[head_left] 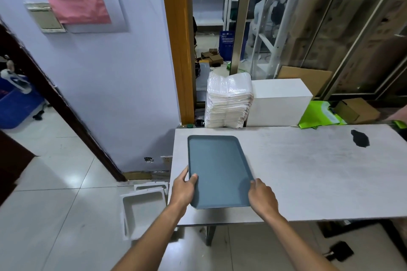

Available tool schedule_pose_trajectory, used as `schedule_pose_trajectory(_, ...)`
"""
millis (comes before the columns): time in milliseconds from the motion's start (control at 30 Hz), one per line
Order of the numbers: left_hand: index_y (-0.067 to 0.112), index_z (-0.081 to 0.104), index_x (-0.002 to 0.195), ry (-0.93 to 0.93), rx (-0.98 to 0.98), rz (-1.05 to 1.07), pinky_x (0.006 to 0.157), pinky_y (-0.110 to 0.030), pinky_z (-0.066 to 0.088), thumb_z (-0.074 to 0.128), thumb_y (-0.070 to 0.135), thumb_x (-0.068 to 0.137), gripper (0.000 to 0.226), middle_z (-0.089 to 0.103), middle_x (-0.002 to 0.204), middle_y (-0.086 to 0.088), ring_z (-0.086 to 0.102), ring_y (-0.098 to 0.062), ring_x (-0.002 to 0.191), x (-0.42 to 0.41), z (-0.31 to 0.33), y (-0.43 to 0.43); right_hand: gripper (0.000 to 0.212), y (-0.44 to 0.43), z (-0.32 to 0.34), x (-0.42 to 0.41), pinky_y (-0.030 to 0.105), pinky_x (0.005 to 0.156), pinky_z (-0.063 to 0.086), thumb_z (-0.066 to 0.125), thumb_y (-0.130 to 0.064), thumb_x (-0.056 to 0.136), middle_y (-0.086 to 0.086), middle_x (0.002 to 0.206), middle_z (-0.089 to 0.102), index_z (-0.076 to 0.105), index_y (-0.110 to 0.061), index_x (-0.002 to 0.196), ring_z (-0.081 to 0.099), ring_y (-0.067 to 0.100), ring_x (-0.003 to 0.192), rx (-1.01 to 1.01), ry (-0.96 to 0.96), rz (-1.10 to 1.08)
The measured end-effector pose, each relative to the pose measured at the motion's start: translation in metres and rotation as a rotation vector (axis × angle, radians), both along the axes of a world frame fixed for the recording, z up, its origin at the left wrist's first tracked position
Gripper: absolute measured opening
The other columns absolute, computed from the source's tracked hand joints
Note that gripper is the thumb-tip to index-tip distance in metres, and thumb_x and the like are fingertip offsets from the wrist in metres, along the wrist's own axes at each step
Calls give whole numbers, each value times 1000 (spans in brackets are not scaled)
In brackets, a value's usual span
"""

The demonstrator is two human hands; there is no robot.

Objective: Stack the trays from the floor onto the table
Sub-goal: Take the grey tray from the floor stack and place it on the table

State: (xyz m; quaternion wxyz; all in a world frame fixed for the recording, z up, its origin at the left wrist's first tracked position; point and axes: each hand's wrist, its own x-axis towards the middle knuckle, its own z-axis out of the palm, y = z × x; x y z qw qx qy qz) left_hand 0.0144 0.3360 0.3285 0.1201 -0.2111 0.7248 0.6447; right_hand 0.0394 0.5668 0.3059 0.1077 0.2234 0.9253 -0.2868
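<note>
**Head view.** I am watching the left hand [184,191] and the right hand [262,198] holding a blue-grey tray [218,169] by its two near corners, over the left end of the table [308,171]. The left thumb [193,179] is lying on top of the rim with the other fingers curled beneath. The right hand is gripping the opposite rim, its fingertips mostly hidden. The tray's far end is sitting at the tabletop; I cannot tell whether the near end is touching or riding just above it.

I am judging the tray to be light, stiff moulded plastic, since it is not sagging between the hands. Its face is looking smooth and probably slippery, so the raised rim is the place to take hold, one hand on each long side to keep it level.

On the floor just left of the table, white trays [143,211] are lying, squarer and deeper-walled. I am expecting them to be equally light and rigid, best gripped by opposite walls. Their different footprint may be making a stack on the flat tray less steady.
</note>
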Motion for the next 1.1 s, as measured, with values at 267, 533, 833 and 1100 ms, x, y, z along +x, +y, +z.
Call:
schedule_pose_trajectory(267,30,29,150,-164,-75,-202,102,-45,51,63,15,94,67,57,133,-2,58,-27,116,34,-39,9,36,17,-36,14,39,78,45,24,-33,108,11,105,64,53,-11,112,57,33,92,-6,-70,17)
schedule_pose_trajectory(533,28,29,148,-203,-133,-306,49,-18,50,70,33,90,72,52,125,-1,63,-24,93,52,-49,3,39,19,-56,18,37,82,46,28,-33,108,13,112,65,56,-7,115,55,27,91,-107,-135,4)
schedule_pose_trajectory(833,37,37,135,-63,-194,-346,101,-34,52,87,37,69,82,42,135,7,52,-18,122,43,-48,2,28,10,-41,3,40,74,57,49,-25,95,6,108,61,42,-13,120,66,29,91,-312,-127,-81)
schedule_pose_trajectory(1100,24,17,152,-21,-463,-584,108,-30,41,86,25,73,105,21,149,3,41,-19,127,23,-50,1,70,10,-43,-14,43,89,56,59,-49,74,7,122,56,45,-12,131,65,28,99,-327,-143,-16)
